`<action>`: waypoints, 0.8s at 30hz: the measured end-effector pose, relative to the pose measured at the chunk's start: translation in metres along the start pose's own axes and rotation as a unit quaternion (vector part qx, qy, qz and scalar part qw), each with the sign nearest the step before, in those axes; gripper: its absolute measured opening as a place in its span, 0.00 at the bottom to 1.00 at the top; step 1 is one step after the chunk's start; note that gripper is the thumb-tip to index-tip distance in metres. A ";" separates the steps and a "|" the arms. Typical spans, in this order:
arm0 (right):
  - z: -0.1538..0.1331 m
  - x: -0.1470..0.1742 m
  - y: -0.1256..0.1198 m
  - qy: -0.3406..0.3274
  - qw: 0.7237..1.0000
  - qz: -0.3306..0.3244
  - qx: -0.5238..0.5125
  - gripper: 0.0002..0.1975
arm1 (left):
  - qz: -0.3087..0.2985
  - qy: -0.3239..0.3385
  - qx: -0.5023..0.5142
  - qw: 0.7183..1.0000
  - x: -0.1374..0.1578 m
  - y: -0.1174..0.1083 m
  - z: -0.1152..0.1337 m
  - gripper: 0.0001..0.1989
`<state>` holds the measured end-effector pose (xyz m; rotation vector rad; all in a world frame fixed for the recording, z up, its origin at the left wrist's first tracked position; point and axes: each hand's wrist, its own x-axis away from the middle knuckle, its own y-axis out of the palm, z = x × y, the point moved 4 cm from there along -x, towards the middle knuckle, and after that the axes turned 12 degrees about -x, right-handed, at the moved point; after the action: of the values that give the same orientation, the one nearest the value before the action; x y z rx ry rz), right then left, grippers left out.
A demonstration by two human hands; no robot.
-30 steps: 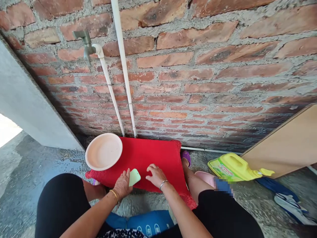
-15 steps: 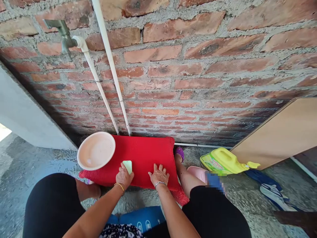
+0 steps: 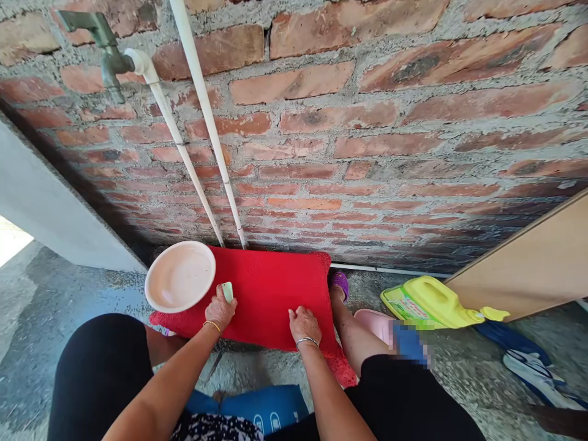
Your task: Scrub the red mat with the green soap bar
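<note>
Left hand (image 3: 219, 310), grip closed on green soap (image 3: 227, 291), and flat, empty right hand (image 3: 304, 323) press red mat (image 3: 275, 288); pink bowl (image 3: 180, 276) adjoins, yellow jug (image 3: 429, 301) apart.

Left hand (image 3: 220, 311) closed in a grip, right hand (image 3: 304, 323) flat, palm down, both forearms extended forward

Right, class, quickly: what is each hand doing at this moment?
Left hand: closed around the pale green bar, on the red mat.
Right hand: open, holding nothing, pressed flat on the red mat.
</note>
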<state>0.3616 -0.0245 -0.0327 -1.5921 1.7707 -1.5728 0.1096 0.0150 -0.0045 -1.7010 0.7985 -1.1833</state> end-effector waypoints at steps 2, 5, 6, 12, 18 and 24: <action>0.002 -0.003 0.002 0.003 1.000 0.002 -0.002 0.18 | -0.002 0.019 -0.008 1.000 0.007 0.005 0.019 0.35; 0.004 -0.006 0.004 0.009 1.000 -0.005 -0.006 0.17 | -0.024 0.136 -0.036 0.990 0.035 0.023 0.066 0.37; 0.005 -0.006 0.004 0.010 1.000 -0.008 -0.006 0.17 | -0.043 0.182 -0.042 0.981 0.045 0.029 0.081 0.38; 0.005 -0.005 0.000 0.019 0.999 -0.024 -0.017 0.16 | -0.019 0.182 -0.022 0.983 0.034 0.013 0.073 0.33; 0.002 -0.004 -0.004 0.041 0.998 -0.034 -0.028 0.16 | -0.004 0.017 -0.002 1.000 -0.015 -0.014 0.032 0.33; 0.004 -0.006 -0.002 0.033 0.999 -0.034 -0.024 0.16 | -0.042 0.220 -0.039 0.974 0.041 0.019 0.107 0.37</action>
<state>0.3679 -0.0214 -0.0354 -1.6558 1.8187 -1.6446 0.2234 0.0042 -0.0226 -1.5657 1.0560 -1.6385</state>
